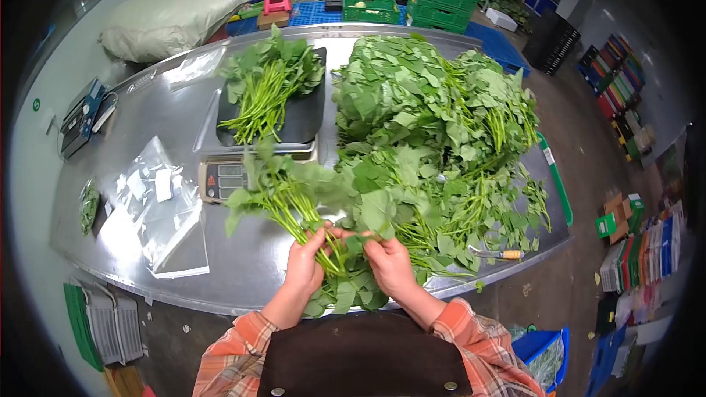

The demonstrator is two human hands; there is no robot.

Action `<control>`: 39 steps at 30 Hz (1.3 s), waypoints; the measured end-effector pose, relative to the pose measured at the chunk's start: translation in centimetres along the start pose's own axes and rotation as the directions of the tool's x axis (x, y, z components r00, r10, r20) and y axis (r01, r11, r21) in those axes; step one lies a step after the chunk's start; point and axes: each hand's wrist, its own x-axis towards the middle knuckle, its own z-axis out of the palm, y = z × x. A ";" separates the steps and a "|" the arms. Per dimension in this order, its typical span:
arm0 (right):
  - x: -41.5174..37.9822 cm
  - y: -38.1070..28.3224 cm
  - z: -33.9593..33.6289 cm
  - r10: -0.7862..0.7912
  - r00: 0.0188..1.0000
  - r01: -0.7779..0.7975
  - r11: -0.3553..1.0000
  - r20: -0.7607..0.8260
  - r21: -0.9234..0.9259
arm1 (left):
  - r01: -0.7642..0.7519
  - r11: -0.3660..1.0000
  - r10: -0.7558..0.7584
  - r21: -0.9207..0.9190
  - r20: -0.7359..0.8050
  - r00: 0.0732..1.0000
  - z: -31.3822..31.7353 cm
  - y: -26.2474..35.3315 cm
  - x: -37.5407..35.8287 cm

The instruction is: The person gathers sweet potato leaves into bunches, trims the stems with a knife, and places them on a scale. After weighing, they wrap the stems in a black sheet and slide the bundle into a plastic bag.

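A bunch of leafy green stems (294,202) is gripped by my left hand (305,268) above the front edge of the metal table (243,265). Close on its right, my right hand (390,265) pinches a leafy sprig (377,211), its fingers closed. A large pile of leafy greens (397,81) covers the table's right half. Behind the held bunch, more greens (268,92) lie in a black tray (305,117) on a scale (223,180). Loose leaves (346,294) lie under my hands.
Clear plastic bags (173,228) and a small packed bag (89,206) lie at left. A knife with a yellow handle (511,255) rests near the front right edge. Green crates (441,0) and a large white sack (165,26) stand beyond the table.
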 end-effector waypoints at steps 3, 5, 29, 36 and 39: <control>-1.2 -2.4 1.7 0.106 0.979 -0.090 0.991 0.176 -0.097 | -0.035 0.960 -0.003 -0.279 -0.134 0.991 -1.1 0.9 1.7; -2.1 -4.3 1.3 0.356 0.903 -0.264 0.901 0.240 -0.343 | -0.147 0.940 0.101 -0.307 -0.161 0.982 -2.7 2.1 3.2; 3.0 -6.9 -8.4 -0.155 0.968 0.130 0.983 -0.198 -0.132 | 0.020 -0.585 0.534 0.811 0.366 0.762 -0.9 19.6 24.7; 2.6 -9.8 -11.1 -0.215 0.948 -0.202 0.168 -0.236 -0.965 | -0.516 -0.221 0.593 0.828 0.533 0.603 -4.6 7.8 11.6; 0.9 -7.1 -5.8 0.278 0.925 -0.282 0.040 -0.260 -0.959 | -0.603 -0.054 0.554 0.796 0.526 0.645 -3.8 2.4 5.5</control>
